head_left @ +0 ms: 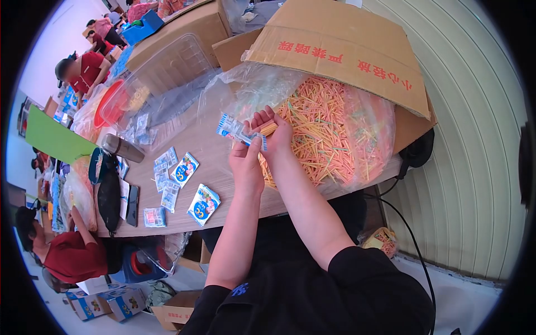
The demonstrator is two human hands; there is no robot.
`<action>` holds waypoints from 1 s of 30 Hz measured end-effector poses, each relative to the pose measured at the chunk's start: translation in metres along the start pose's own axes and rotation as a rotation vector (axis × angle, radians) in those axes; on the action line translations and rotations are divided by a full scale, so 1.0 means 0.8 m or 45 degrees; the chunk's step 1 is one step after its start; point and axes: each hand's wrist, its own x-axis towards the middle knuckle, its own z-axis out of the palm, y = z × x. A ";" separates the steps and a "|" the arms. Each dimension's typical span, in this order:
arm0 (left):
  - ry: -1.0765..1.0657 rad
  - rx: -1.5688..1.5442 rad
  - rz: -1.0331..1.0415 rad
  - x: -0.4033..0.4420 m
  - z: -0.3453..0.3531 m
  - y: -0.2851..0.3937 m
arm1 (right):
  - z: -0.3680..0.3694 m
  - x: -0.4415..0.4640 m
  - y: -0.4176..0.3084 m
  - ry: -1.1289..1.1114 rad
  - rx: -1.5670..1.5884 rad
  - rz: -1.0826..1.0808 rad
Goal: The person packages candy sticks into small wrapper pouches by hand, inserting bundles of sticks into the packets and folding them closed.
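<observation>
"Above the table (215,167), what's being held?"

"The left hand (247,164) pinches a packet (230,128) at one end, fingers closed; the right hand (279,135), half curled, cradles sticks (268,129) just beside it."

"Any writing?"

"Red 小心轻放 and 严禁踩踏, upside down, on the box (346,28) of sticks; packs (204,205) on the table look marked 33."

Bright scene, curved edges

Cool, even light is filling the view, paling the far wall (61,33) at upper left. Shadow is darkening the space below the table (195,125). A clear tray (170,70) is catching glints. The ribbed wall (463,139) is bowing, black corners are framing everything, and distant people (103,28) are looking soft
</observation>
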 end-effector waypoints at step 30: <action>0.015 0.299 0.044 -0.033 -0.069 0.034 | -0.002 -0.003 -0.004 0.034 -0.216 0.273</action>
